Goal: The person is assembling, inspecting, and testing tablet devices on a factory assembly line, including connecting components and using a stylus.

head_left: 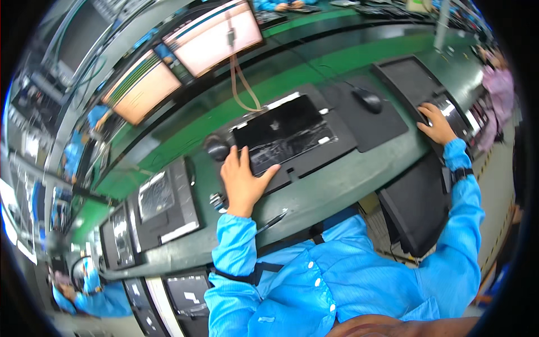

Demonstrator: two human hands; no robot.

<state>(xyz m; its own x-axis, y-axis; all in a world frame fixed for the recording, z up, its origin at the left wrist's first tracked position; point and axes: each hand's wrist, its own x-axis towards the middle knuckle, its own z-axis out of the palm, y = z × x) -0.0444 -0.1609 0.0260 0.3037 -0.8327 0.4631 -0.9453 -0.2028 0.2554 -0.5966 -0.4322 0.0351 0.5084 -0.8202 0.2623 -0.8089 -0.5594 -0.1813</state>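
A dark, glossy display panel [283, 130] with white tabs lies in a black foam holder [342, 128] on the bench. My left hand [242, 182] rests at its near left corner with fingers and thumb spread, the fingertips at the panel's edge. A black round knob-like piece [216, 147] sits beside those fingers. Far to the right, my right hand [439, 126] reaches over a black tray [405, 78]. Its thumb and fingers are apart at the tray's side, near a shiny panel [453, 112] in clear film. Whether the fingertips touch anything there, I cannot tell.
A computer mouse [368, 100] lies on a black mat [375, 128]. Left are another black tray [182, 196] and a wrapped panel [156, 196]. A pen [272, 222] lies at the bench edge. Two monitors [216, 36] and a hanging cable [234, 84] stand behind; co-workers sit nearby.
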